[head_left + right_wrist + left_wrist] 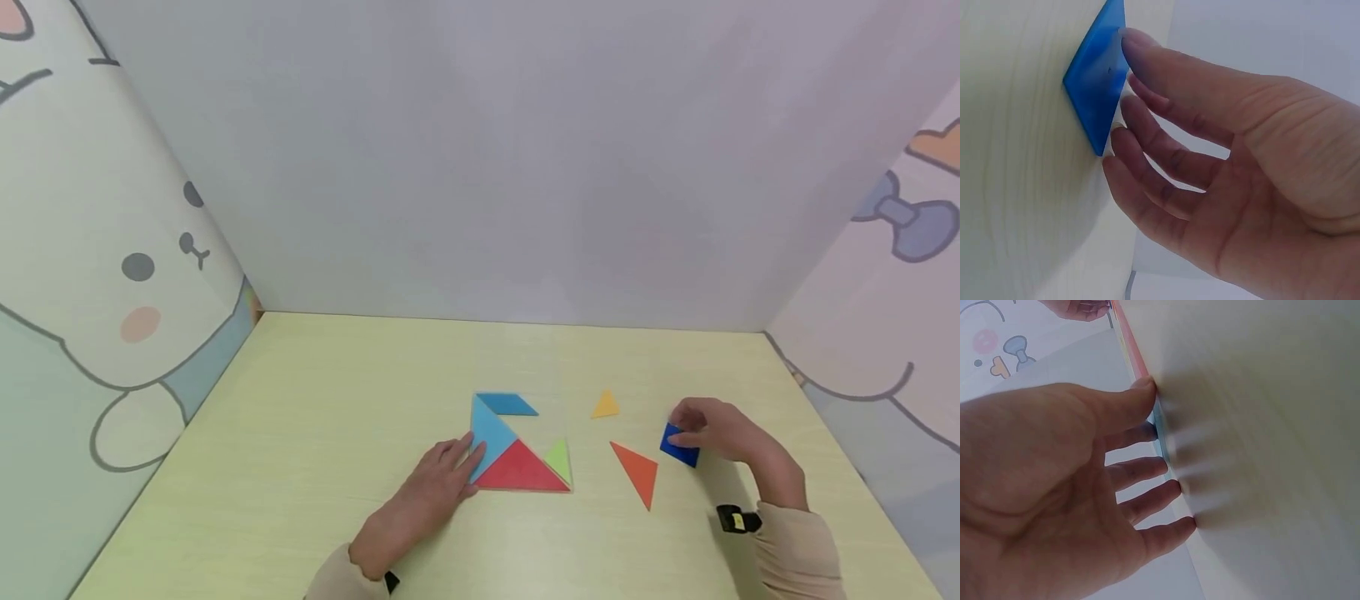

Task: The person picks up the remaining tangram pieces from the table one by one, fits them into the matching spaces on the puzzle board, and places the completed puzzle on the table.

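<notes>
My left hand (pixel 431 492) lies with its fingers extended at the left edge of a group of flat tangram pieces. Its fingertips touch the light blue triangle (pixel 489 427), and the thumb is by the near left corner of the red triangle (pixel 521 471). Farther right, my right hand (pixel 720 429) pinches a dark blue square tile (pixel 684 457). In the right wrist view, the thumb presses on the face of this blue tile (pixel 1094 81) while the other fingers curl at its edge.
A blue parallelogram (pixel 508 404) and a small green triangle (pixel 559 461) adjoin the group. Between the hands lie a small yellow triangle (pixel 607 405) and an orange triangle (pixel 639 472). Plain and cartoon-printed panels wall in the pale wooden table (pixel 337 375).
</notes>
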Tool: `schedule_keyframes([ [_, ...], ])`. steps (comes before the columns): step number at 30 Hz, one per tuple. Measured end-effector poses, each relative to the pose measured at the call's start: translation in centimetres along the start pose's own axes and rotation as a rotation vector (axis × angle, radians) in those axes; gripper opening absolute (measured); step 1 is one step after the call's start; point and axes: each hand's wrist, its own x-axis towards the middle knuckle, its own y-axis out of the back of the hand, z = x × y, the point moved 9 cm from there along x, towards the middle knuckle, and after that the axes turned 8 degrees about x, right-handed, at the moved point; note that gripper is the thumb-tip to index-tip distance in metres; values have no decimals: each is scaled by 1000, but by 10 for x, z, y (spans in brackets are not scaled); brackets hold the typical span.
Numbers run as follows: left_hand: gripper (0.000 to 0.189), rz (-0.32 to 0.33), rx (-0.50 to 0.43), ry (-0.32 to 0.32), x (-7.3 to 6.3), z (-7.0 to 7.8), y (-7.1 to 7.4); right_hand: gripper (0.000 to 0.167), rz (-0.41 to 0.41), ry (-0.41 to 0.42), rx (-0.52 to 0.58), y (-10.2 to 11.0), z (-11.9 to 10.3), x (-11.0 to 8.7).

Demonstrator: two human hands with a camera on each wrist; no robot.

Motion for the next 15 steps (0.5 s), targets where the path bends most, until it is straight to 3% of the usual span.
schedule_keyframes([
  [8,55,-32,-36,22,1,-1,-3,51,-26,-72,-22,-2,5,0],
  [15,56,-38,-26,17,1,-3,-4,46,-26,-54,-22,-4,5,1],
])
